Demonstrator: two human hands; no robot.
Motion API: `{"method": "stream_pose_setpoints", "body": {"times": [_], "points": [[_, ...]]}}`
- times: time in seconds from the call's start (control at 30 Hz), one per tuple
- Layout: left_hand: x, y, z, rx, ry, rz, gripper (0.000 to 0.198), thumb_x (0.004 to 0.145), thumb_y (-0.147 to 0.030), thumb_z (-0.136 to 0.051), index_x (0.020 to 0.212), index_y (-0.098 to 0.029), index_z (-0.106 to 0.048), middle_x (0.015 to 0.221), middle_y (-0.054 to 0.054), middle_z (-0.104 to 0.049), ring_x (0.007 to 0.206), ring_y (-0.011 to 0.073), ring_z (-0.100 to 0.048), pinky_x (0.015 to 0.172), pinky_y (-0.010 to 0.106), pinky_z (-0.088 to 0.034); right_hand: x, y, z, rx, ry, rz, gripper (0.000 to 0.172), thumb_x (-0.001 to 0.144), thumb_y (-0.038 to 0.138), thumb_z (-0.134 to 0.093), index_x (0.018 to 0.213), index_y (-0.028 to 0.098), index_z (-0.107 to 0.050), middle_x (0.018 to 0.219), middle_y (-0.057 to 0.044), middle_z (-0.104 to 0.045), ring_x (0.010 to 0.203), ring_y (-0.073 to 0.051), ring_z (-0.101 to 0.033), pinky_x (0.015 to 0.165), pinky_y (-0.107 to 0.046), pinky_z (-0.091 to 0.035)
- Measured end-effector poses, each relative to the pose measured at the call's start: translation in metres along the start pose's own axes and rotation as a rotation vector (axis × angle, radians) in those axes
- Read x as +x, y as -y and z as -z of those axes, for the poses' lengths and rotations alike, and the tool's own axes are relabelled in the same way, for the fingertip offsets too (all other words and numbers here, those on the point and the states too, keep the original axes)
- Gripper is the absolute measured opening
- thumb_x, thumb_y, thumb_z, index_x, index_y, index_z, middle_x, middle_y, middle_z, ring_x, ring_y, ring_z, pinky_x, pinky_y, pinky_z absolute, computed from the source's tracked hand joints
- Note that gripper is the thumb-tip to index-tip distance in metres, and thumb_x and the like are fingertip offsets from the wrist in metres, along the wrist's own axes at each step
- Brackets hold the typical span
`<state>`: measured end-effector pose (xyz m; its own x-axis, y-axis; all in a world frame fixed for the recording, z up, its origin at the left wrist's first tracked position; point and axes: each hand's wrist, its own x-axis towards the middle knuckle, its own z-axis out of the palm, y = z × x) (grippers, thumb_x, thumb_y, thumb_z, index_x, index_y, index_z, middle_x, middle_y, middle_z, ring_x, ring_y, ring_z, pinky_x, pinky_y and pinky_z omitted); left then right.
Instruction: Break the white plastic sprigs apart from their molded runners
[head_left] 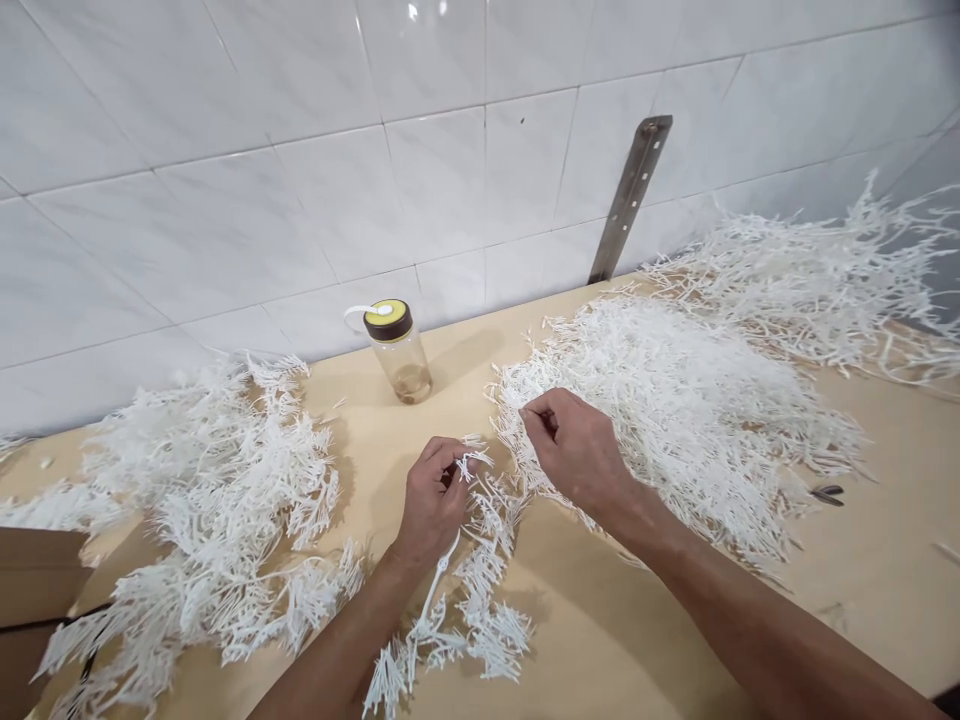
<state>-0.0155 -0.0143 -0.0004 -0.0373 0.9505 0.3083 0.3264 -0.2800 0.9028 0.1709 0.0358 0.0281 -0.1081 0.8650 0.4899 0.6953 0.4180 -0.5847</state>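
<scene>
My left hand (437,500) is closed around the upper end of a white branched plastic sprig (486,575). Fine tufts poke out past its fingertips, and the sprig's stem and tufted side branches trail down onto the table beside the wrist. My right hand (570,440) hovers at the near left edge of a large heap of loose white strands (675,400), with thumb and fingers pinched together. Whatever may be between those fingers is too small or hidden to make out. Left of my left hand lies a pile of similar tufted white sprigs (217,500).
A clear bottle (405,365) with a yellow and black lid stands near the tiled wall (315,230). A perforated metal strip (630,200) leans there. More long white strands (810,280) lie at the far right. A cardboard box (37,575) is at the left edge.
</scene>
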Motion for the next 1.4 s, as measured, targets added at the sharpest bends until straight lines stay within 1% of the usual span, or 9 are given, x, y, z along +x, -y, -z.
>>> {"method": "stream_pose_setpoints", "body": {"times": [0.13,0.27,0.5,0.6,0.77,0.9,1.17,1.3,1.4], "points": [[-0.001,0.004,-0.003,-0.103,0.016,0.142,0.016,0.087,-0.030,-0.060,0.089,-0.018,-0.071,0.082,0.004,-0.064,0.072,0.0151,-0.057,0.061,0.025,-0.042,0.000,-0.003,0.005,0.032,-0.013,0.013,0.007,0.088,0.020,-0.053,0.083,0.019,-0.057,0.082,-0.005,-0.062,0.060,-0.013,-0.054,0.062,-0.028,-0.042],[-0.002,0.006,-0.004,-0.146,0.082,0.245,0.021,0.087,-0.035,-0.061,0.089,-0.017,-0.070,0.068,0.001,-0.061,0.058,0.0117,-0.050,0.055,0.024,-0.039,-0.005,0.001,-0.001,0.096,0.067,0.013,0.011,0.090,0.022,-0.051,0.085,0.019,-0.061,0.085,-0.005,-0.065,0.060,-0.013,-0.055,0.061,-0.028,-0.042],[0.000,0.005,-0.002,-0.038,0.083,0.192,0.020,0.086,-0.033,-0.061,0.089,-0.016,-0.071,0.076,0.004,-0.066,0.066,0.0142,-0.056,0.060,0.024,-0.043,-0.018,0.015,-0.014,0.273,0.221,0.018,0.012,0.089,0.020,-0.054,0.085,0.020,-0.064,0.077,-0.002,-0.066,0.068,-0.015,-0.058,0.064,-0.026,-0.044],[0.000,0.006,-0.001,-0.011,0.092,0.164,0.021,0.087,-0.033,-0.060,0.091,-0.016,-0.071,0.081,0.005,-0.068,0.072,0.0159,-0.059,0.065,0.025,-0.045,-0.021,0.016,-0.019,0.325,0.235,0.030,0.011,0.088,0.017,-0.055,0.088,0.019,-0.066,0.077,-0.001,-0.067,0.067,-0.014,-0.058,0.064,-0.026,-0.045],[0.000,0.009,0.000,0.058,0.142,0.133,0.021,0.088,-0.029,-0.058,0.099,-0.017,-0.071,0.082,0.004,-0.068,0.072,0.0152,-0.059,0.064,0.024,-0.045,-0.021,0.010,-0.024,0.378,0.249,0.009,0.014,0.087,0.012,-0.057,0.090,0.019,-0.068,0.081,-0.001,-0.069,0.072,-0.013,-0.061,0.066,-0.025,-0.046],[0.001,0.009,0.001,0.099,0.172,0.107,0.019,0.089,-0.027,-0.057,0.098,-0.018,-0.071,0.079,0.003,-0.067,0.070,0.0145,-0.057,0.062,0.024,-0.043,-0.020,0.007,-0.024,0.397,0.269,0.014,0.014,0.089,0.014,-0.056,0.092,0.019,-0.069,0.082,-0.001,-0.069,0.074,-0.014,-0.062,0.068,-0.026,-0.046],[0.002,0.009,0.000,0.095,0.188,0.109,0.016,0.089,-0.024,-0.055,0.095,-0.017,-0.069,0.077,0.002,-0.063,0.068,0.0136,-0.054,0.060,0.023,-0.041,-0.021,0.012,-0.017,0.223,0.327,0.187,0.019,0.093,0.012,-0.049,0.097,0.017,-0.067,0.090,-0.006,-0.067,0.082,-0.016,-0.061,0.075,-0.028,-0.047],[0.003,0.006,0.001,0.073,0.182,0.124,0.019,0.090,-0.028,-0.055,0.096,-0.017,-0.069,0.075,0.002,-0.062,0.067,0.0138,-0.052,0.060,0.023,-0.040,-0.023,0.017,-0.020,0.098,0.296,0.176,0.018,0.093,0.011,-0.047,0.095,0.016,-0.064,0.088,-0.006,-0.065,0.078,-0.015,-0.060,0.070,-0.027,-0.045],[0.003,0.005,0.002,0.060,0.189,0.126,0.019,0.089,-0.030,-0.055,0.092,-0.017,-0.069,0.073,0.002,-0.060,0.066,0.0140,-0.051,0.058,0.023,-0.039,-0.021,0.018,-0.020,0.089,0.325,0.155,0.015,0.094,0.012,-0.048,0.094,0.016,-0.062,0.088,-0.005,-0.065,0.079,-0.015,-0.060,0.070,-0.027,-0.045]]}}
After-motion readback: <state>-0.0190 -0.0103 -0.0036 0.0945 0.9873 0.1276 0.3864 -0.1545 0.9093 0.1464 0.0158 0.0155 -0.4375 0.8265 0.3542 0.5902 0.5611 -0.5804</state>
